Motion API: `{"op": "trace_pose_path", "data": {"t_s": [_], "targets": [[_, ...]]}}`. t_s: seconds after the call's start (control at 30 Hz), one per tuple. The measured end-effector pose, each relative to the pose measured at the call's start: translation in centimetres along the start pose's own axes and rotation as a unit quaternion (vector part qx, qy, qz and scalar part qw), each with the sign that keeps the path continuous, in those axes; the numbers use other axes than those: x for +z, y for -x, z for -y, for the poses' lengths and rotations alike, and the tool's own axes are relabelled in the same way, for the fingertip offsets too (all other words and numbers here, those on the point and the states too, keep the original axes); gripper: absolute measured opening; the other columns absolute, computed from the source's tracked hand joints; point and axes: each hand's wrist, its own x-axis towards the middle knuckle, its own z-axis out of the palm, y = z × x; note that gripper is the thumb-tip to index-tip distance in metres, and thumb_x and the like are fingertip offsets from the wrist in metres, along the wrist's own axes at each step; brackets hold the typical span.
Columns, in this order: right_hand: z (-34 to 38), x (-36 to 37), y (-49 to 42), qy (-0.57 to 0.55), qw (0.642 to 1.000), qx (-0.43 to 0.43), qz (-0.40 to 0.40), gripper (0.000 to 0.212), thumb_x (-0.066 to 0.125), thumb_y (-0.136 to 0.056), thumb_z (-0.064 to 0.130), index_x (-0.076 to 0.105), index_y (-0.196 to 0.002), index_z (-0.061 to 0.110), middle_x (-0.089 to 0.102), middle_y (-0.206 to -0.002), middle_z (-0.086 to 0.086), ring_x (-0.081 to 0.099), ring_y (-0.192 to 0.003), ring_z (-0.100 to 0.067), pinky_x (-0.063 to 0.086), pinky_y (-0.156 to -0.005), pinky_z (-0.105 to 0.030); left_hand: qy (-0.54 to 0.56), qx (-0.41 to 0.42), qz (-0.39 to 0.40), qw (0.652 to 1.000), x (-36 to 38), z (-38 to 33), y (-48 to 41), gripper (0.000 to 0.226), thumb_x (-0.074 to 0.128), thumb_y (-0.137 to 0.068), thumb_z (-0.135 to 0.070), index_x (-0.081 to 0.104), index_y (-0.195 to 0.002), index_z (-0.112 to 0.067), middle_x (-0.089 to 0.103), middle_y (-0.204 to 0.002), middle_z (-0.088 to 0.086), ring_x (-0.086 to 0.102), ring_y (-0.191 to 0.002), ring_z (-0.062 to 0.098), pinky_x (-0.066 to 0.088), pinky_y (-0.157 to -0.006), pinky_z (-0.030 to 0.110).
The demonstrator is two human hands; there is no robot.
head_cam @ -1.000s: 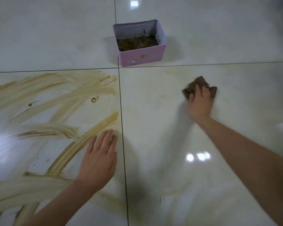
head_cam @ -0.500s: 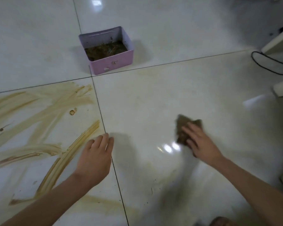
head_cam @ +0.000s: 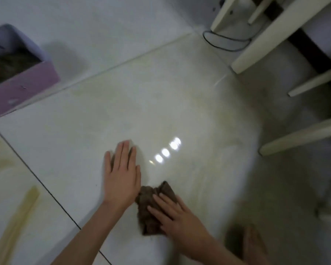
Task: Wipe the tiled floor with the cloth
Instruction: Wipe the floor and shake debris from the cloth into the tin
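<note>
The brown cloth (head_cam: pixel 153 205) lies crumpled on the pale glossy tiled floor (head_cam: pixel 122 111), low in the view and a little right of centre. The right hand (head_cam: pixel 178 219) lies on the cloth's right part, fingers straight and slightly spread, pressing it flat against the tile. The left hand (head_cam: pixel 121 180) rests palm down on the bare tile just left of the cloth, fingers straight and close together, its heel at the cloth's upper left edge; whether they touch is unclear. Three bright light reflections (head_cam: pixel 167 152) sit on the tile just beyond the hands. Across a dark grout line (head_cam: pixel 46 190) to the left, yellowish-brown streaks (head_cam: pixel 25 205) mark the next tile. A purple box (head_cam: pixel 25 87) holding dark brown matter stands at the far left. Pale furniture legs (head_cam: pixel 266 35) and a black cable (head_cam: pixel 225 45) are at the upper right. A blurred foot (head_cam: pixel 254 243) shows at the lower right
</note>
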Motion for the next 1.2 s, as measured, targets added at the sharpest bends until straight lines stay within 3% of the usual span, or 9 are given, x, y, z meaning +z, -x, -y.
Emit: {"op": "trace_pose_path", "data": {"t_s": [0.23,0.43,0.53,0.63,0.7,0.83,1.0,1.07,1.2], "targets": [[-14.8,-1.8,1.4,-0.078,0.976,0.203,-0.032,0.056,0.062,-0.088,-0.001,0.043,-0.14,0.002,0.031,-0.15,-0.026,0.028,-0.14,-0.046,0.029,-0.112,-0.057,-0.061,0.04,0.023,0.997,0.6,0.7,0.5,0.061,0.021,-0.098,-0.037,0.031,-0.148,-0.003,0.022,-0.157,0.016,0.02,-0.146,0.033,0.02,-0.115,0.055],[-18.9,-1.1,-3.7,-0.141,0.846,0.499,-0.129,0.06,0.039,-0.1,0.026,0.017,-0.154,0.011,0.007,-0.161,-0.017,0.004,-0.149,-0.027,0.002,-0.12,-0.046,-0.099,0.024,0.051,0.994,-0.5,-0.3,0.3,0.065,0.02,-0.094,-0.036,0.041,-0.142,0.002,0.033,-0.151,0.022,0.031,-0.14,0.039,0.029,-0.109,0.06],[-11.0,0.9,-3.9,-0.121,0.909,0.334,-0.219,0.054,0.044,-0.098,0.038,0.046,-0.142,0.006,0.039,-0.15,-0.018,0.028,-0.144,-0.032,0.012,-0.119,-0.053,-0.118,-0.016,0.054,0.991,-0.8,-2.1,-0.1,0.066,0.021,-0.088,-0.03,0.049,-0.133,0.009,0.036,-0.147,0.028,0.034,-0.138,0.042,0.031,-0.108,0.061],[-5.1,2.9,-0.1,-0.098,0.985,0.043,-0.138,0.049,0.041,-0.098,0.044,0.054,-0.137,0.018,0.044,-0.148,-0.009,0.036,-0.141,-0.025,0.024,-0.114,-0.053,-0.118,-0.01,0.029,0.993,-0.4,-4.9,-1.2,0.06,0.025,-0.087,-0.025,0.056,-0.121,0.013,0.036,-0.144,0.034,0.036,-0.135,0.046,0.033,-0.107,0.061],[-9.3,2.9,-0.1,-0.06,0.988,-0.074,-0.121,0.044,0.038,-0.1,0.038,0.055,-0.136,0.019,0.045,-0.148,-0.008,0.04,-0.139,-0.022,0.027,-0.116,-0.049,-0.123,0.022,0.017,0.992,0.1,-6.5,-2.5,0.057,0.027,-0.09,-0.024,0.055,-0.124,0.012,0.035,-0.146,0.032,0.036,-0.136,0.044,0.033,-0.108,0.06],[-24.7,1.6,-2.7,-0.024,0.979,0.103,-0.174,0.045,0.033,-0.102,0.02,0.043,-0.142,0.001,0.037,-0.15,-0.021,0.026,-0.144,-0.034,0.017,-0.119,-0.052,-0.129,0.071,0.005,0.989,1.6,-8.2,-5.8,0.06,0.025,-0.095,-0.03,0.042,-0.14,0.005,0.029,-0.153,0.023,0.028,-0.142,0.036,0.027,-0.113,0.056],[-33.5,-1.7,-5.5,-0.117,0.875,0.437,-0.172,0.052,0.026,-0.104,0.03,0.019,-0.154,0.017,0.008,-0.162,-0.01,0.004,-0.15,-0.02,0.001,-0.121,-0.041,-0.138,0.097,0.011,0.986,2.9,-10.3,-10.5,0.064,0.018,-0.095,-0.035,0.04,-0.142,0.003,0.028,-0.154,0.021,0.025,-0.144,0.034,0.022,-0.116,0.053],[-30.2,-1.0,-5.8,-0.113,0.864,0.45,-0.197,0.053,0.025,-0.103,0.029,0.018,-0.154,0.015,0.011,-0.162,-0.011,0.003,-0.15,-0.02,0.002,-0.12,-0.043,-0.128,0.096,0.01,0.987,3.4,-11.2,-11.8,0.069,0.012,-0.094,-0.039,0.035,-0.146,0.0,0.023,-0.157,0.017,0.018,-0.147,0.03,0.016,-0.118,0.05],[-19.8,2.3,-1.6,-0.099,0.939,0.246,-0.22,0.051,0.043,-0.091,0.024,0.05,-0.139,0.006,0.044,-0.147,-0.016,0.031,-0.143,-0.029,0.015,-0.119,-0.048,-0.106,0.1,0.014,0.989,4.7,-13.0,-14.5,0.071,0.005,-0.092,-0.039,0.028,-0.148,-0.002,0.02,-0.158,0.015,0.014,-0.147,0.028,0.013,-0.119,0.049]]}}
